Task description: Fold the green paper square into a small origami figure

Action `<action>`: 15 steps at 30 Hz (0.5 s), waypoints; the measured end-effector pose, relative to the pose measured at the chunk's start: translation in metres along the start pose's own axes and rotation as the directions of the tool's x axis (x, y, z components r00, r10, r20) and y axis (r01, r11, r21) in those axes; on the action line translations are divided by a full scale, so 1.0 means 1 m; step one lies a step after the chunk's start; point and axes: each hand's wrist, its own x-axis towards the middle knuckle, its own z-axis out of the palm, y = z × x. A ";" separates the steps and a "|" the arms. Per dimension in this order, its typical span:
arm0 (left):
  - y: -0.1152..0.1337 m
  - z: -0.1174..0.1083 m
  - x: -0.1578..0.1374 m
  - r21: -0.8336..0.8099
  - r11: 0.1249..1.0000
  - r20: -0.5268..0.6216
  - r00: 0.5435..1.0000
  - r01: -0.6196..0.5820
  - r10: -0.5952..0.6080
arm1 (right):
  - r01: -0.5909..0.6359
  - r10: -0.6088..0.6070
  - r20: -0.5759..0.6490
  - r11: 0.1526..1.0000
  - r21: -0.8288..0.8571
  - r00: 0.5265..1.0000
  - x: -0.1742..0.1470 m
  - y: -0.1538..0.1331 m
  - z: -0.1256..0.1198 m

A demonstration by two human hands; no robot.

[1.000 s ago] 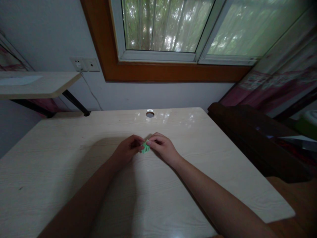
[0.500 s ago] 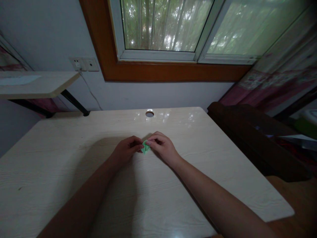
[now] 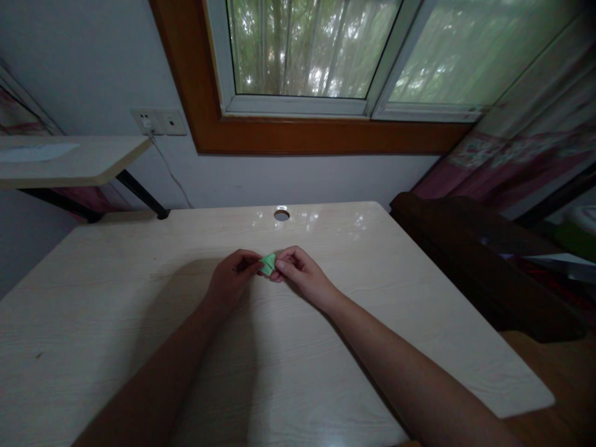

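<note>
A small piece of folded green paper (image 3: 267, 264) is held just above the pale wood-grain table (image 3: 326, 372), between my two hands. My left hand (image 3: 233, 273) pinches its left side with thumb and fingers. On the other side, my right hand (image 3: 302, 273) has its thumb and fingertips closed at the paper's right edge. The fingertips hide parts of the paper, so its full folded shape cannot be made out.
A round cable hole (image 3: 282, 215) lies near the table's back edge. At the left stands a raised shelf (image 3: 116, 155) on black legs. A socket (image 3: 161, 122) with a plugged-in cord is on the wall. Dark wooden furniture (image 3: 465, 261) stands beyond the table's right edge.
The green paper has turned and shifted slightly up and to the left, showing more of its face. Both hands have changed their grip on it, with the left fingers moved a little left.
</note>
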 end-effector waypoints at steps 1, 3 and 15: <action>-0.001 0.000 0.000 0.041 0.999 -0.003 1.000 -0.002 0.002 | -0.011 0.010 0.033 1.000 0.017 0.999 0.000 0.000 0.000; -0.002 -0.001 -0.001 0.115 0.993 -0.002 1.000 -0.009 0.009 | -0.015 0.013 0.064 1.000 0.027 0.998 0.000 0.001 0.002; 0.007 0.005 -0.004 0.114 0.993 0.119 0.993 -0.023 0.009 | 0.006 -0.009 -0.040 0.996 -0.092 0.999 -0.002 0.004 -0.001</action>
